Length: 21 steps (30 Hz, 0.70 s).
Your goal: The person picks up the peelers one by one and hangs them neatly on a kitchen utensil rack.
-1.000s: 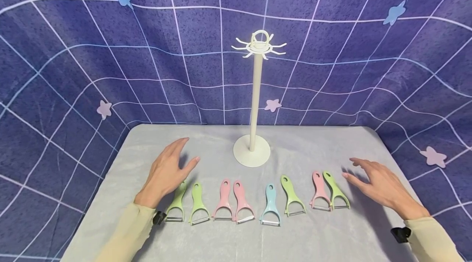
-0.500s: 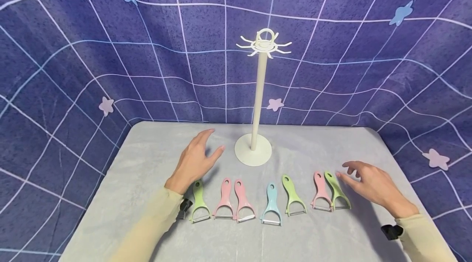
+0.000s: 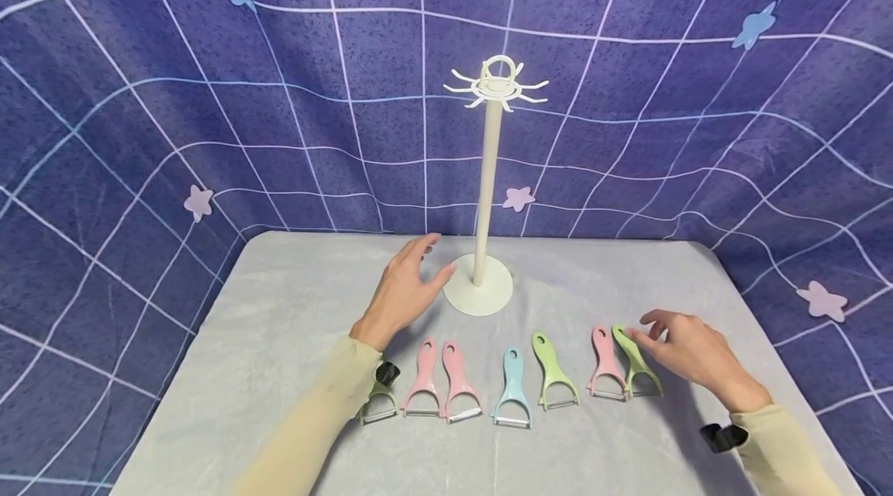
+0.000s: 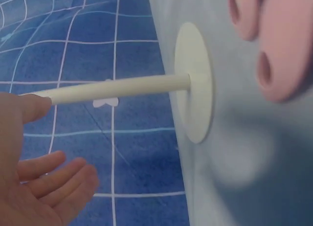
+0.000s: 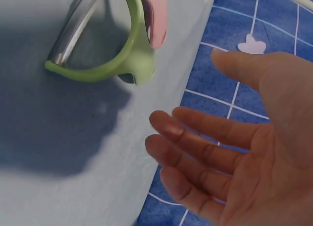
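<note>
My left hand [image 3: 405, 294] is relaxed and holds nothing, its thumb and fingers spread beside the cream hook stand [image 3: 487, 194]. In the left wrist view the thumb [image 4: 34, 107] overlaps the stand's pole; contact cannot be told. My right hand [image 3: 691, 349] hovers with loosely bent fingers over the handle of a green peeler [image 3: 638, 368], gripping nothing. Close to that lies a pink peeler [image 3: 604, 360]. Further left are another green peeler [image 3: 551, 372], a blue peeler [image 3: 512, 384] and two pink peelers [image 3: 424, 384]. My left sleeve partly covers one more green peeler [image 3: 380, 389].
The stand's round base [image 3: 497, 294] rests on the grey cloth-covered table [image 3: 593, 449]. At its top a ring of several hooks [image 3: 497, 89] spreads outward. A purple gridded curtain [image 3: 363, 124] with stars hangs behind and on both sides.
My left hand has moved right, from above the left green peelers to beside the stand; its sleeve now hides one of them. My right hand has shifted left to above the rightmost green peeler.
</note>
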### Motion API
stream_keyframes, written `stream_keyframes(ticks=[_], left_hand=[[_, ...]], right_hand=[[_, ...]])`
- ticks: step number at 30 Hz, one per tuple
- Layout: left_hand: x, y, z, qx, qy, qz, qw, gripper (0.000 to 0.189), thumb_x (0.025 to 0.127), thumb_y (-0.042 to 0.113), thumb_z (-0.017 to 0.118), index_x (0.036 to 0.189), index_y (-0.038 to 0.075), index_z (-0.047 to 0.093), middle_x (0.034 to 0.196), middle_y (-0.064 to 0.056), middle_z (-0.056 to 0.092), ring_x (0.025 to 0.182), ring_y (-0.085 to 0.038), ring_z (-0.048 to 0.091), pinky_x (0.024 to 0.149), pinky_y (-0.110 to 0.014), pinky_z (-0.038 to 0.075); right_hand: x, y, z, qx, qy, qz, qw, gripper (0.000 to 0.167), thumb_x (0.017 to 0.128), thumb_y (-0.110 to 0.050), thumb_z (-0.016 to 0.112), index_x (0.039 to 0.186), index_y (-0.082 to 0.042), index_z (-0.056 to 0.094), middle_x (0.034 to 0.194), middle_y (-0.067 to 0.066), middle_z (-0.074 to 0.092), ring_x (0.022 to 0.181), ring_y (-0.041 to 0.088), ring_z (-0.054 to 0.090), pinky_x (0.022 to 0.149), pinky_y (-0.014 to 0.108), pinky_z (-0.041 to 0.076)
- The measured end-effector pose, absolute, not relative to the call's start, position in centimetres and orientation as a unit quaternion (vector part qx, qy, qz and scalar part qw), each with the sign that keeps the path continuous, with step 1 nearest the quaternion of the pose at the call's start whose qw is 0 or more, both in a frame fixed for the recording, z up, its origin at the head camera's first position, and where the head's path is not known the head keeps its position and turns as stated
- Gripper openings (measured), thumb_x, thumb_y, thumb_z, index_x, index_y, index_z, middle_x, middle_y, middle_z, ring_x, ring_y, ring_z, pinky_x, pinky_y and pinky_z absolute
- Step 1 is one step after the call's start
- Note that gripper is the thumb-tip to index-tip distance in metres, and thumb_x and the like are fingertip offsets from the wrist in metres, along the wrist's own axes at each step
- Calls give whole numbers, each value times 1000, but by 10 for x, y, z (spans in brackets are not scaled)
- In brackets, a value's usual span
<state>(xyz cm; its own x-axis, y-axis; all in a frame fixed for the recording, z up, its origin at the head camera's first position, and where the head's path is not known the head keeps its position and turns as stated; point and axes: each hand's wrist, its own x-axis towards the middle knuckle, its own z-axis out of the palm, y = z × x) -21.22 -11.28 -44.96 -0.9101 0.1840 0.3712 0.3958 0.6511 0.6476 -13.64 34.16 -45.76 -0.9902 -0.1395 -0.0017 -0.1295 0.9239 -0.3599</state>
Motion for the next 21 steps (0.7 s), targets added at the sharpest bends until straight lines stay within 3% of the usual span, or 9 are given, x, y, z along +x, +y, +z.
stream_keyframes(ticks=[6,14,21], left_hand=[[-223,-95,-444,-175,-890,-403,126,61,102,40,74,154,13,56,142,-11,66,127,-30,65,106,-48,57],[-236,-76,-438,-191,-883,-407,131,62,102,38,75,152,6,56,142,-12,65,127,-31,67,105,-42,59],[-242,-68,-434,-188,-879,-418,128,62,103,37,74,153,6,54,141,-13,65,125,-32,68,104,-41,60]], right_hand=[[-135,339,-462,-58,982,-176,30,50,97,-52,75,113,-4,77,86,-3,74,78,23,70,55,48,53],[-134,332,-461,-46,982,-174,58,55,94,-57,77,110,-4,76,82,-5,74,76,19,69,55,43,52],[-134,331,-458,-34,985,-148,84,57,92,-59,79,105,-3,77,89,9,78,80,32,73,55,48,53]])
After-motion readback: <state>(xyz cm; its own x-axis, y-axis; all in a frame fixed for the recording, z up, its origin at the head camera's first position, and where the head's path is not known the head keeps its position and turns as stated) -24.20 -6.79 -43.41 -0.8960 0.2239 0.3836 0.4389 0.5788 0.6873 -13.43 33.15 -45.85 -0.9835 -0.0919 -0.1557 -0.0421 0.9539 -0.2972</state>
